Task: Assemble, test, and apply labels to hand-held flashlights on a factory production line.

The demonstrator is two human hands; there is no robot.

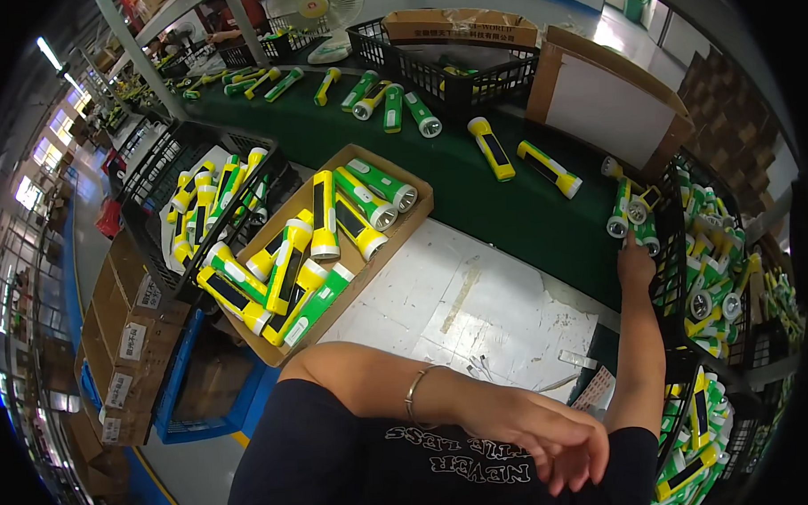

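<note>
My right hand [636,267] reaches out to the far right, its fingers closed at a green flashlight [650,244] on the green conveyor belt [546,239]. The fingertips are partly hidden. Beside it lie another green-and-white flashlight [617,211] and a yellow one with a round lens [638,209]. In front of my body, my left hand [553,434] hangs with loosely bent fingers, holding nothing. A shallow cardboard tray [395,244] to the left holds several yellow and green flashlights [289,265], some with dark panels.
Black crates of flashlights stand at the left [155,252] and right [668,283]. More flashlights [492,149] lie along the belt. At the back are a black crate [483,89] and an upright cardboard box [603,103]. A white worktop [459,295] lies before me.
</note>
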